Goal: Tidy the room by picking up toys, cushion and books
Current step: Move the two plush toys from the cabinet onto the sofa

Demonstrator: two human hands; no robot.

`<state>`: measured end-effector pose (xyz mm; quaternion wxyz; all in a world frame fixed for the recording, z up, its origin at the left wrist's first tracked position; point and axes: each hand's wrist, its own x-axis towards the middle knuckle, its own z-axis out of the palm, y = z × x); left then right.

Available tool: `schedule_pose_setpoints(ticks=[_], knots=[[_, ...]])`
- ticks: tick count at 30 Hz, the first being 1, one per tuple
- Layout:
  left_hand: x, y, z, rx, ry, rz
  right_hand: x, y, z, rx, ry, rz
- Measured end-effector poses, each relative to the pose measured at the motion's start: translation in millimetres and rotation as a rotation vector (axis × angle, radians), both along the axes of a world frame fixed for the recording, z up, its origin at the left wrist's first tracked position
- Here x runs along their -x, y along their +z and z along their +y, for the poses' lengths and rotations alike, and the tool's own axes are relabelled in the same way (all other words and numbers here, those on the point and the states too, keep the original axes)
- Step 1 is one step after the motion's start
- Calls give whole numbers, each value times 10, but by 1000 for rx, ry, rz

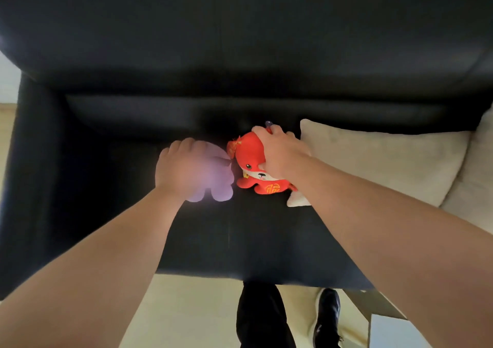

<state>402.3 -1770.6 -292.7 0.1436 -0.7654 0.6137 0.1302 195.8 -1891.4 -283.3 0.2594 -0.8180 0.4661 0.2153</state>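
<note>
**A:** What's on the sofa?

**B:** Biggest first: a cream cushion lying at the right end of the seat. It looks light and squashy, so I'd take it by an edge or hug it.

**A:** And the toys?

**B:** Two plush ones, side by side mid-seat. The red toy sits just beside the cushion, with the right hand wrapped over its head. The purple toy is blurred, and the left hand curls round its top. Both look soft, light and unbreakable, so a handful of stuffing should hold.
</note>
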Motion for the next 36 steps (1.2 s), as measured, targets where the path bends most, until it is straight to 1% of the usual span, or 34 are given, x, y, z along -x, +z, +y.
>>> schedule_pose_setpoints(ticks=[2,4,7,10,12,14,19,24,27,32,36], knots=[[-57,-64,-63,47,28,20,-64,-26,-52,24,-1,-28],[-117,-135,-150,66,47,45,-112,-85,-122,22,9,-3],[-149,-281,-256,-26,66,131,-112,-169,-185,-19,-28,70],[-162,-399,-377,-46,92,164,-110,-217,-197,100,-53,90],[-163,-435,-448,-25,88,132,-117,-236,-174,185,-53,87],[-152,-432,-506,7,46,81,-113,-242,-134,215,-39,72],[-77,-231,-536,34,9,54,25,-58,0,179,-61,65],[-30,70,-432,62,-15,111,153,287,126,137,-69,53],[4,315,-343,21,11,154,220,557,229,104,-84,56],[32,657,-231,-32,19,170,310,966,292,53,-107,74],[-22,628,-302,-63,38,174,231,863,198,36,-109,99]])
